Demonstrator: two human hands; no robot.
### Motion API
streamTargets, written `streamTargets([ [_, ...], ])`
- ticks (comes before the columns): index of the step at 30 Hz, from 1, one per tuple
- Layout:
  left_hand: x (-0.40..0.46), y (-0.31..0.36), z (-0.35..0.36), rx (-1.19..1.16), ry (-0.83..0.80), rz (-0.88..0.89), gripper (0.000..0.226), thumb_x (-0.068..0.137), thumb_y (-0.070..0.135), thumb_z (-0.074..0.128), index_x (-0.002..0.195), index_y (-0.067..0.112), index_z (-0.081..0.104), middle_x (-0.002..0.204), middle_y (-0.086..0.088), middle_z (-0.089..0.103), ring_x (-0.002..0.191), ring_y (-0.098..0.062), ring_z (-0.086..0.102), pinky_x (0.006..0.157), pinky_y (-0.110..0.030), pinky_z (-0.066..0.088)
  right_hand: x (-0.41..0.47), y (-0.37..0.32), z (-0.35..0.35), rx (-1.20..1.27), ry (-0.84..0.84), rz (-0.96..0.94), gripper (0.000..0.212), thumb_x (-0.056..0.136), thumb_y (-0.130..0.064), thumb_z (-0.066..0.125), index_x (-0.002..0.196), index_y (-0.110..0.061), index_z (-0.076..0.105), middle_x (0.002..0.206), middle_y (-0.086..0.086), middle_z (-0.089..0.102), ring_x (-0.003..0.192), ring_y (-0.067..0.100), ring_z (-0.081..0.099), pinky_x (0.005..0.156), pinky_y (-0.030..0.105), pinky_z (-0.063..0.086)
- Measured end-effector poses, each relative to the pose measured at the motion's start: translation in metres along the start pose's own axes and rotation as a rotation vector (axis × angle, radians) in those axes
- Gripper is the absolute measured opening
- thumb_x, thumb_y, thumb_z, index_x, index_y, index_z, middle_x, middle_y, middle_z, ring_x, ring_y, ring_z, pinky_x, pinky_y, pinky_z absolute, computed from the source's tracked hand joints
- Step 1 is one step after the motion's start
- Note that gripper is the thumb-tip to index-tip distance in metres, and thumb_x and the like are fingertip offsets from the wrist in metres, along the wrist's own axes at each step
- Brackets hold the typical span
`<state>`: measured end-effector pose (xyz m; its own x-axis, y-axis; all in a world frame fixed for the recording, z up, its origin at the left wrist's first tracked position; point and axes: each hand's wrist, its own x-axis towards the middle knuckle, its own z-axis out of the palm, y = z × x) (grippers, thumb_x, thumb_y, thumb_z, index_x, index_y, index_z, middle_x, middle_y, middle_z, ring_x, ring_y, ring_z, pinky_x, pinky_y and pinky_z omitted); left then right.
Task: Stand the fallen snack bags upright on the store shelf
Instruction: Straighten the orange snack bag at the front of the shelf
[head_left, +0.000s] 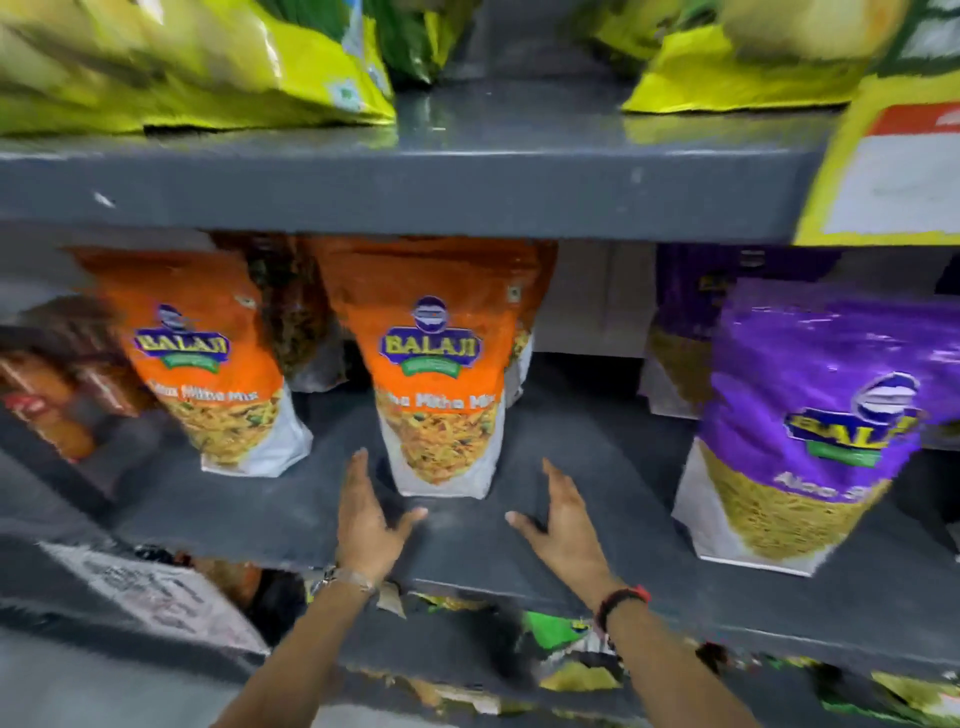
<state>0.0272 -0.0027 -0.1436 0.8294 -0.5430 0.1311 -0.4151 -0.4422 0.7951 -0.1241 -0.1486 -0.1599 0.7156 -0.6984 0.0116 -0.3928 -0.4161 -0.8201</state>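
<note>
An orange Balaji snack bag (439, 374) stands upright in the middle of the grey shelf (582, 519). My left hand (369, 519) is open just left of its base, fingers apart, not touching it. My right hand (563, 519) is open a little to the right of the bag, holding nothing. A second orange bag (208, 358) stands upright to the left. A purple Balaji bag (810, 426) stands at the right, leaning slightly.
Yellow-green bags (208, 67) sit on the shelf above. A yellow price sign (893, 171) hangs at the upper right. A dark red bag (57, 374) is at the far left. More bags show on the shelf below (561, 644).
</note>
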Motion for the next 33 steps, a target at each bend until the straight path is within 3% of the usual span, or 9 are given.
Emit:
streamTargets([
  [3, 0.026, -0.013, -0.012, -0.044, -0.221, -0.011, 0.104, 0.063, 0.024, 0.079, 0.139, 0.004, 0.01, 0.151, -0.008, 0.02, 0.139, -0.024, 0.018, 0.111, -0.035, 0.02, 0.022, -0.015, 0.018, -0.089, -0.024, 0.004, 0.099, 0.07, -0.038, 0.073, 0.141, -0.01, 0.01, 0.154, 0.009, 0.017, 0.142, 0.024, 0.014, 0.115, 0.034, 0.013],
  [5, 0.04, -0.013, -0.015, -0.075, -0.314, 0.024, 0.109, 0.048, 0.048, 0.073, 0.134, 0.003, 0.025, 0.135, -0.002, 0.038, 0.127, -0.019, 0.034, 0.102, -0.027, 0.028, 0.03, -0.022, 0.025, -0.131, 0.004, -0.009, 0.102, 0.064, -0.04, 0.076, 0.14, -0.012, 0.015, 0.152, 0.008, 0.024, 0.14, 0.024, 0.02, 0.115, 0.038, 0.014],
  [7, 0.049, -0.011, -0.012, -0.032, -0.321, 0.043, 0.107, 0.036, 0.061, 0.057, 0.126, 0.007, 0.037, 0.126, -0.005, 0.05, 0.12, -0.023, 0.043, 0.105, -0.033, 0.026, 0.036, -0.027, 0.03, -0.166, 0.037, -0.02, 0.093, 0.06, -0.045, 0.072, 0.136, -0.016, 0.027, 0.144, 0.006, 0.039, 0.134, 0.025, 0.033, 0.113, 0.045, 0.018],
  [10, 0.057, -0.013, -0.007, 0.039, -0.342, 0.049, 0.092, 0.046, 0.051, 0.067, 0.123, 0.008, 0.04, 0.129, -0.014, 0.052, 0.123, -0.035, 0.043, 0.115, -0.049, 0.013, 0.038, -0.031, 0.036, -0.174, 0.046, -0.003, 0.068, 0.069, -0.036, 0.068, 0.126, -0.015, 0.039, 0.132, 0.006, 0.053, 0.123, 0.028, 0.045, 0.111, 0.046, 0.019],
  [14, 0.054, -0.014, 0.0, 0.108, -0.329, 0.104, 0.067, 0.065, 0.028, 0.076, 0.119, 0.009, 0.042, 0.128, -0.012, 0.055, 0.121, -0.034, 0.045, 0.116, -0.048, 0.01, 0.023, -0.029, 0.031, -0.113, 0.087, 0.012, 0.062, 0.07, -0.027, 0.07, 0.124, -0.018, 0.041, 0.13, 0.006, 0.056, 0.119, 0.029, 0.048, 0.102, 0.039, 0.032],
  [19, 0.037, -0.021, 0.003, 0.13, -0.359, 0.187, 0.076, 0.06, 0.041, 0.076, 0.122, 0.016, 0.041, 0.13, -0.006, 0.056, 0.122, -0.029, 0.047, 0.114, -0.052, 0.015, -0.008, -0.024, 0.027, -0.126, 0.148, 0.057, 0.069, 0.069, -0.03, 0.074, 0.126, -0.02, 0.038, 0.131, 0.007, 0.053, 0.122, 0.027, 0.044, 0.097, 0.036, 0.037],
  [22, 0.031, -0.02, 0.005, 0.131, -0.315, 0.219, 0.076, 0.065, 0.036, 0.074, 0.129, 0.02, 0.035, 0.135, -0.003, 0.053, 0.125, -0.026, 0.045, 0.117, -0.048, 0.01, -0.013, -0.026, 0.027, -0.132, 0.159, 0.034, 0.074, 0.07, -0.031, 0.073, 0.13, -0.021, 0.033, 0.133, 0.005, 0.052, 0.122, 0.027, 0.044, 0.1, 0.039, 0.036],
  [33, 0.032, -0.026, 0.006, 0.195, -0.336, 0.23, 0.071, 0.071, 0.039, 0.068, 0.129, 0.019, 0.033, 0.138, -0.002, 0.048, 0.128, -0.022, 0.041, 0.117, -0.045, 0.004, -0.014, -0.028, 0.027, -0.109, 0.151, 0.099, 0.066, 0.069, -0.025, 0.074, 0.125, -0.018, 0.039, 0.129, 0.009, 0.053, 0.12, 0.027, 0.044, 0.098, 0.038, 0.039],
])
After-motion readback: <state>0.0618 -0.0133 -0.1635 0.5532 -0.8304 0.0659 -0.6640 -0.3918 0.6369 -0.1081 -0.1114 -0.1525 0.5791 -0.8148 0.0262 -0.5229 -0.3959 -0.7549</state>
